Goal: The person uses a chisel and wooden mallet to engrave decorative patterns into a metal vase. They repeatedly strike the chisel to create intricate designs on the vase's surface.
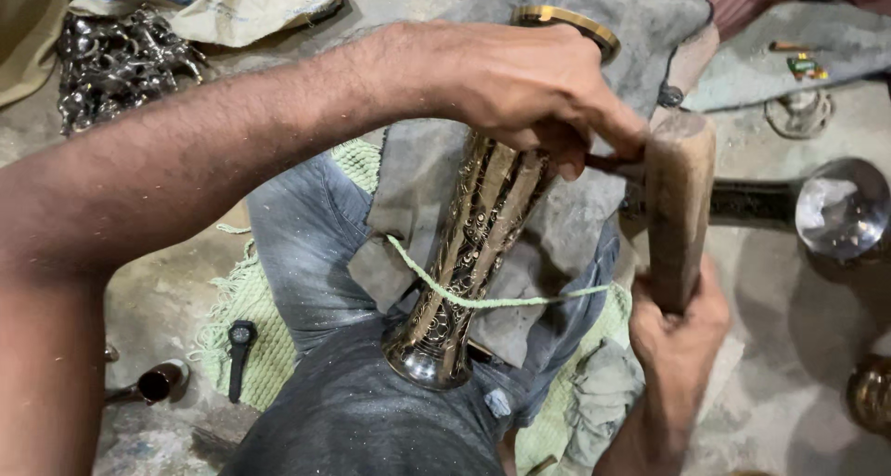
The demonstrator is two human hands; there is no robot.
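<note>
We're mid-engraving: left hand [538, 86] pinches chisel [613, 165] on brass vase [473, 244]; right hand [677, 332] at 4 o'clock grips wooden mallet [679, 207]; next needs a square strike.

We are seeing the left hand [538, 86] covering the upper part of the vase [469, 253], so we cannot tell how that part looks. The tool [613, 165] pinched in its fingers is showing only a short dark piece. The right hand [677, 332] is hiding the lower end of the mallet [679, 207], and its forearm is running out at the bottom edge. The grey cloth [566, 225] is hiding most of the vase's gold rim [571, 19]. At the right edge a brass object [872, 394] is being cut off.
</note>
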